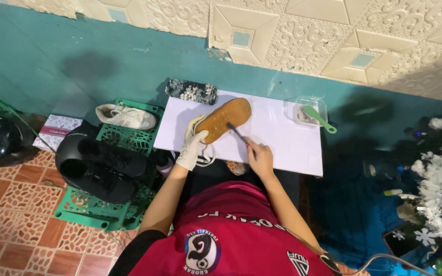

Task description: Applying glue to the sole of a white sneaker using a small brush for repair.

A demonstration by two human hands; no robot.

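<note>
Shoe point(224, 119) lies sole-up on the white tabletop point(282, 138), its tan sole facing the camera. The gloved left hand point(192, 148) grips its near end, fingers curled around the edge. The bare right hand point(260, 158) has its fingers pinched on a thin dark tool point(237, 133) whose tip touches the sole. A clear tub point(305, 110) with a green brush point(319, 119) sits at the board's far right corner. Black shoes point(98, 166) and a white sneaker point(126, 116) rest on green crates point(121, 137) to the left.

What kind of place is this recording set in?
Probably a room at home used for cleaning shoes: a tiled floor, a white board as a low work surface, green crates holding shoes, an embossed wall panel.
</note>
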